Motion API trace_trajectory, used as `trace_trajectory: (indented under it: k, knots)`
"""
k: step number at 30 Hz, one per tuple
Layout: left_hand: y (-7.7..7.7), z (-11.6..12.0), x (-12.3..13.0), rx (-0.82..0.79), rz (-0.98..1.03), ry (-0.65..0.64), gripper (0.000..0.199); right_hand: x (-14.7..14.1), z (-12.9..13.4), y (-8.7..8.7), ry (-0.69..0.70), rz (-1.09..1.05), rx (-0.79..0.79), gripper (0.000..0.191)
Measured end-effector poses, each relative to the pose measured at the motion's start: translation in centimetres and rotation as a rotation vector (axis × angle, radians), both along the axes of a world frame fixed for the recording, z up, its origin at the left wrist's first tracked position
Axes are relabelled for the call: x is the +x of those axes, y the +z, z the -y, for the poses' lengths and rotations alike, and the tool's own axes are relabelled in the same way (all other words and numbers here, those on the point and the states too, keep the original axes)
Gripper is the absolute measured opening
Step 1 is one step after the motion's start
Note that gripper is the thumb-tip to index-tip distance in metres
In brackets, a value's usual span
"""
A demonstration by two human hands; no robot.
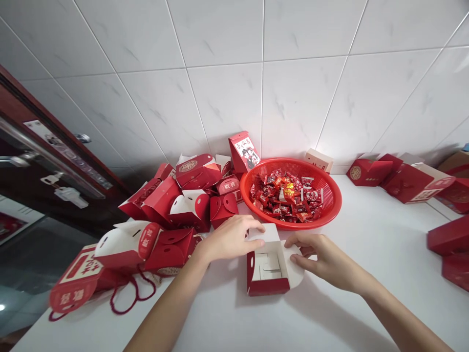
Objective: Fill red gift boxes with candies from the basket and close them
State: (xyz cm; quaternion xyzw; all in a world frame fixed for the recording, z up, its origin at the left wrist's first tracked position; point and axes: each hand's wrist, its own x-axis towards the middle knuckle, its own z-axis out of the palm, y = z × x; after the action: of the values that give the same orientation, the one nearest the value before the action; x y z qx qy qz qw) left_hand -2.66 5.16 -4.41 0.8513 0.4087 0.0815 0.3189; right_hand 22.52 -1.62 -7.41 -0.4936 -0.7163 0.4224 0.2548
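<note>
A small red box with a white inside (270,266) stands with its top open on the white table, and nothing lies in it. At its back left, my left hand (234,237) has thumb and fingers closed on the white back flap. My right hand (315,254) pinches the right side flap, which is folded outward. Just behind the box is a red plastic basket (333,198) full of red-wrapped candies (287,195).
Several red boxes (198,171) are heaped at the left, some with cords (126,310). More red boxes (414,183) stand at the right. A tiled wall (227,88) rises behind; a door with keys (69,195) is far left.
</note>
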Motion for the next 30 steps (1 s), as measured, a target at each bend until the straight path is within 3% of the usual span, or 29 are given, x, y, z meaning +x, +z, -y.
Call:
trace_trajectory:
  k: [4,8,12,18,21,25,30]
  knots:
    - [0.7,0.3,-1.9,-0.133,-0.122,-0.042,0.066,0.0,-0.2,-0.6,-0.055,-0.105,-0.07,0.027]
    - [1.1,0.1,-3.0,-0.248,-0.109,-0.028,0.069,-0.7,-0.1,-1.5,-0.178,-0.224,-0.142,0.037]
    - [0.0,-0.7,-3.3,-0.338,0.005,0.033,0.067,-1.1,0.2,-2.9,-0.284,-0.322,-0.191,0.048]
    - [-2.0,-1.8,-4.6,-0.42,0.036,-0.102,0.067,-1.0,0.6,-4.3,-0.29,-0.513,-0.277,0.053]
    - [-2.2,-1.4,-4.7,-0.335,0.023,-0.103,0.061,-1.3,0.5,-4.6,-0.33,-0.556,-0.261,0.05]
    - [-1.8,-0.7,-3.9,-0.163,0.054,0.037,0.052,-1.6,0.1,-4.9,-0.406,-0.478,-0.12,0.048]
    - [-0.6,0.5,-2.5,0.036,-0.069,0.096,0.044,-1.2,0.0,-3.8,-0.282,-0.228,0.087,0.045]
